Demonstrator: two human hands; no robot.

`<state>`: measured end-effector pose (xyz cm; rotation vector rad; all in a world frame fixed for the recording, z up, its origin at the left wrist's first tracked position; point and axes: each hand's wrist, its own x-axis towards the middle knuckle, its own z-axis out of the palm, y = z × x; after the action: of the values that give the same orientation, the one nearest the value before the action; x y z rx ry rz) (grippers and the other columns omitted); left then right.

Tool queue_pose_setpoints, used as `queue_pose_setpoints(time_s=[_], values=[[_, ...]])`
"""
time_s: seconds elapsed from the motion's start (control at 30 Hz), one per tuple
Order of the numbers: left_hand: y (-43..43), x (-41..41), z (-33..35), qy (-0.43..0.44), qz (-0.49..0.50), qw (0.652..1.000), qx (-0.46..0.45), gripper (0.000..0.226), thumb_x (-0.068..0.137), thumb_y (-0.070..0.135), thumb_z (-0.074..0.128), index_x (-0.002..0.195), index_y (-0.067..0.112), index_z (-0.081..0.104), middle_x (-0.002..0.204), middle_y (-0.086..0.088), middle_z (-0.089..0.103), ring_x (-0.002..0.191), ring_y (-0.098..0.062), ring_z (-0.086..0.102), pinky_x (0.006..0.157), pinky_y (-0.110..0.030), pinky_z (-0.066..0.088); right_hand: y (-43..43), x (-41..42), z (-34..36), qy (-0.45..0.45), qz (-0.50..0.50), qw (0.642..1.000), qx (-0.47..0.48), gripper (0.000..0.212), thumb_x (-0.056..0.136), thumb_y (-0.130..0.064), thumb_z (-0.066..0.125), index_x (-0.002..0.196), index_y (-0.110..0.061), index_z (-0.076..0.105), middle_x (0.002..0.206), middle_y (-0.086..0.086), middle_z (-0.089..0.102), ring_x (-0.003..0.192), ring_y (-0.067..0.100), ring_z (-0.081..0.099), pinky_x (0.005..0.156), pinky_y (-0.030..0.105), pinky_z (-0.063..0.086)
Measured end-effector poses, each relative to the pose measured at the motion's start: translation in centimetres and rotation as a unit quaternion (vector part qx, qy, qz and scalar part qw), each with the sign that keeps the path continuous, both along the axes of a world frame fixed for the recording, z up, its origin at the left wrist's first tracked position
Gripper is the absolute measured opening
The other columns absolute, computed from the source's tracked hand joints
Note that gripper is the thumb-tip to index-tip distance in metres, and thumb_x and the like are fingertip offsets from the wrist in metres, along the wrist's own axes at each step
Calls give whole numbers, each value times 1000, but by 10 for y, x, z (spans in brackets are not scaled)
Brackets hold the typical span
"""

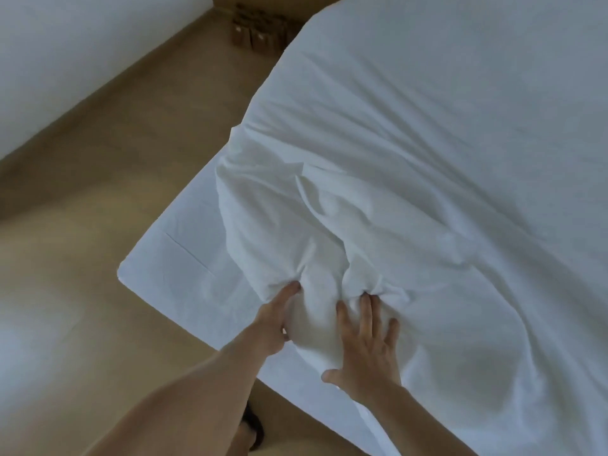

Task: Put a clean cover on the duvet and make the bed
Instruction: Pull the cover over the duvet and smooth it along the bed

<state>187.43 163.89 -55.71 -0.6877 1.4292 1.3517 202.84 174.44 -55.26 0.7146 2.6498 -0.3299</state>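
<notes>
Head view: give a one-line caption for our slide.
Left hand grips the bunched corner of the white duvet; right hand presses it onto the bed.

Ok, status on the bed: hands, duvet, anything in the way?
Left hand grips the bunched duvet corner. Right hand flat on it, fingers spread. Sheeted mattress corner exposed. Nothing in the way.

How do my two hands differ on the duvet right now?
The left hand grips a bunched corner of the duvet, thumb on top; the right hand lies spread, fingers straight, pressing down. The left sits at the duvet's edge, the right further in. Both touch the same white bunch.
</notes>
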Motion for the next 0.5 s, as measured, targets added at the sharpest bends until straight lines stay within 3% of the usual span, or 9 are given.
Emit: queue_pose_setpoints(time_s=[0.1, 0.17, 0.23, 0.27, 0.4, 0.47, 0.5], values=[[9, -20, 9, 8, -9, 1000, 14, 44, 72, 26, 82, 111, 14, 67, 109, -9, 71, 101, -30, 65, 96, -46, 52, -16, -19, -4, -47, -71, 996, 4, 132, 63, -70, 73, 149, -27, -17, 153, 22, -36, 142, 40, -34, 115, 64, -5], [2, -49, 29, 54, -48, 997, 9, 40, 66, 19, 79, 104, 11, 68, 105, -11, 70, 95, -30, 65, 88, -44, 53, -32, -31, 0, -30, -110, 993, 28, 133, 51, -75, 76, 156, -25, 9, 158, 26, -22, 147, 42, -24, 114, 65, 5], [-12, -83, 66, 100, -104, 989, 26, 31, 69, 12, 76, 99, 9, 69, 100, -16, 69, 86, -30, 66, 80, -41, 54, -53, -39, 6, 21, -131, 990, 58, 133, 36, -78, 79, 150, -21, 39, 162, 28, -2, 151, 42, -7, 111, 65, 11], [-21, -104, 87, 112, -130, 985, 34, 25, 73, 9, 73, 98, 9, 70, 97, -17, 69, 83, -30, 66, 78, -39, 54, -65, -46, 12, 46, -119, 990, 62, 135, 32, -78, 80, 147, -19, 43, 162, 27, 5, 151, 42, 0, 111, 64, 12], [-72, -190, 185, 169, -235, 956, 41, 30, 78, 15, 68, 108, 11, 70, 92, -12, 74, 78, -28, 71, 71, -35, 56, -104, -94, 44, 141, -87, 981, 101, 139, 47, -69, 82, 158, -20, 15, 161, 23, 16, 151, 40, 10, 114, 63, 9], [-114, -231, 224, 201, -282, 937, 42, 44, 65, 21, 78, 108, 11, 73, 97, -12, 76, 80, -28, 73, 71, -35, 56, -117, -129, 58, 190, -126, 967, 110, 117, 61, -52, 76, 156, -18, 18, 154, 20, 36, 146, 36, 28, 114, 59, 8], [-136, -249, 238, 214, -294, 931, 36, 56, 50, 24, 86, 104, 11, 75, 97, -12, 76, 80, -27, 74, 71, -35, 56, -124, -147, 67, 206, -141, 963, 97, 99, 64, -42, 68, 151, -15, 28, 142, 16, 52, 136, 32, 45, 112, 57, 16]])
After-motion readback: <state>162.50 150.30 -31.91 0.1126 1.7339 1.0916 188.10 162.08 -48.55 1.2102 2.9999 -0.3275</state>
